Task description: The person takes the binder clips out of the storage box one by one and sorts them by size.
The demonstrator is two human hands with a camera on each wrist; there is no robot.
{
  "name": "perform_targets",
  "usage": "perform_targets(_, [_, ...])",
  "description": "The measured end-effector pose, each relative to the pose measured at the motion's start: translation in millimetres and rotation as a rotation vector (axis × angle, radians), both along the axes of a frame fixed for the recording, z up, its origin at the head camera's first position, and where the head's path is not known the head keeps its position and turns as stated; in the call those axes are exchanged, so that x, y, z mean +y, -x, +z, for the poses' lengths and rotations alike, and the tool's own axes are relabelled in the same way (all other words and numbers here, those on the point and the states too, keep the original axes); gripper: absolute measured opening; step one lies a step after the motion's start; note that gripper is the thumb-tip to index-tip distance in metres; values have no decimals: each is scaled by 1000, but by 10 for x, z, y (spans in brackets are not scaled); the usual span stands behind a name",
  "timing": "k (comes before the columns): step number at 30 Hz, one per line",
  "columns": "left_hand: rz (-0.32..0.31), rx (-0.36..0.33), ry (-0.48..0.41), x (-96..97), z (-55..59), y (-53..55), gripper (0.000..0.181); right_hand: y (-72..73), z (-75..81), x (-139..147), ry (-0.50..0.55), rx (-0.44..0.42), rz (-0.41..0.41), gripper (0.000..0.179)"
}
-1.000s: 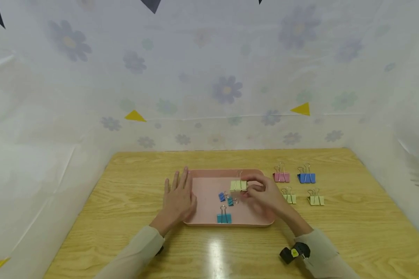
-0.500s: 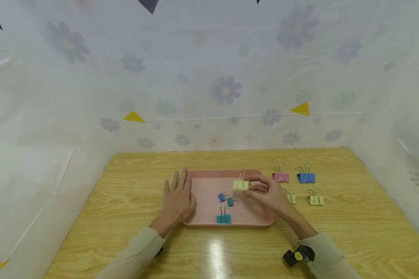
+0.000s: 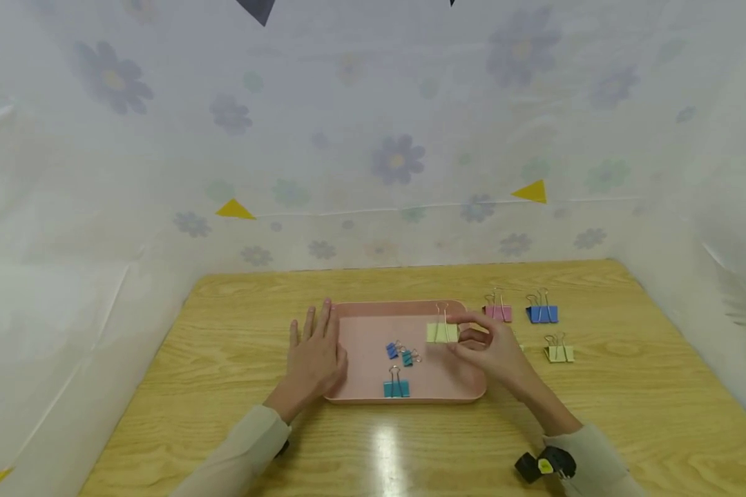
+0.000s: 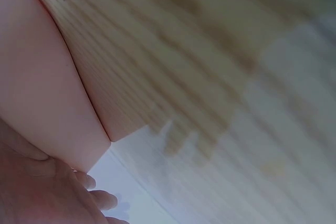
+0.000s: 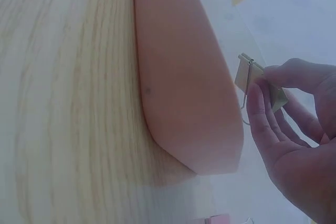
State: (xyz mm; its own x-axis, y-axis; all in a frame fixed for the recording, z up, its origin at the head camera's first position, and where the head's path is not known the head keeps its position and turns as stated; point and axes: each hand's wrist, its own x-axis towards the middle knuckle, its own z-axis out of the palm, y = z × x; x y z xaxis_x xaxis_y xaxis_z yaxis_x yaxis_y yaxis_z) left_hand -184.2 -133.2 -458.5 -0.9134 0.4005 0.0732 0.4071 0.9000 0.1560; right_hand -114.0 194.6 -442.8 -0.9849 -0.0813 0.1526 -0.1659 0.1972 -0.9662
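My right hand (image 3: 494, 345) pinches a pale yellow binder clip (image 3: 440, 333) between thumb and fingers, over the right part of a pink tray (image 3: 360, 376). In the right wrist view the same binder clip (image 5: 252, 77) shows beyond the tray's side wall (image 5: 184, 77), with the thumb and fingers around it. Straight-fingered, my left hand (image 3: 313, 355) rests along the tray's left edge. Inside the tray lie a small blue binder clip (image 3: 392, 351), a small teal binder clip (image 3: 407, 358) and a larger turquoise binder clip (image 3: 396, 388) near the front wall.
Right of the tray on the wooden table (image 3: 224, 386) stand a pink binder clip (image 3: 499, 313), a blue binder clip (image 3: 543, 314) and a yellow binder clip (image 3: 559, 353). Another yellow clip is almost wholly hidden behind my right hand. A white flowered sheet (image 3: 323, 172) surrounds the table.
My right hand has carried the yellow binder clip to the right across the tray, now partly covering one yellow clip on the table. My left hand has stayed at the tray's left edge.
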Motion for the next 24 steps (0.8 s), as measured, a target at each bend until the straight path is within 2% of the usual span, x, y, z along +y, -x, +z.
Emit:
perform_targets(15, [-5,18,3,-10,-45,21,68,-126,-35,237,-18,77,-33,40])
perform_targets(18, [-8,18,1,-6,-37,23,68,-131,-25,279,6,79,-38,41])
perform_targets(24, [-8,25,6,-2,-24,13,67,-125,42,379,-35,99,-64,42])
